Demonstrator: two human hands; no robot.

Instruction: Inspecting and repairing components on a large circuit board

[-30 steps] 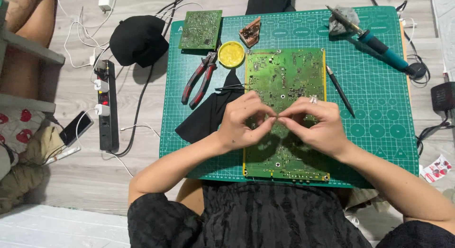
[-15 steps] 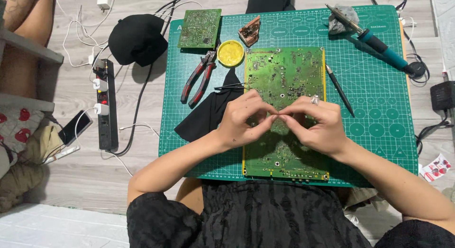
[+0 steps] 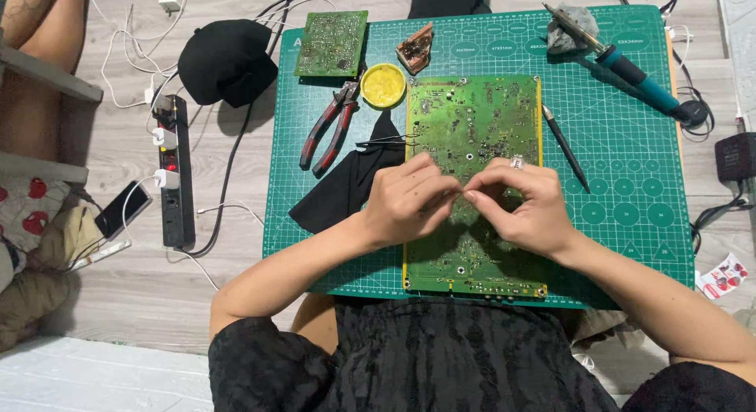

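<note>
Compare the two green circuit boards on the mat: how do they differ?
The big board is tall, lies mid-mat, and sits under both hands, the left hand and right hand meeting fingertip to fingertip above it. The small board is far smaller, roughly square, untouched at the mat's top-left corner. Both are green and lie flat.

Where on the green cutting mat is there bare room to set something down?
The widest bare patch on the green cutting mat lies right of the large green circuit board, past the thin black probe and below the teal-handled soldering iron. A narrower strip runs below the red-handled pliers and black cloth. The top edge is crowded.
</note>
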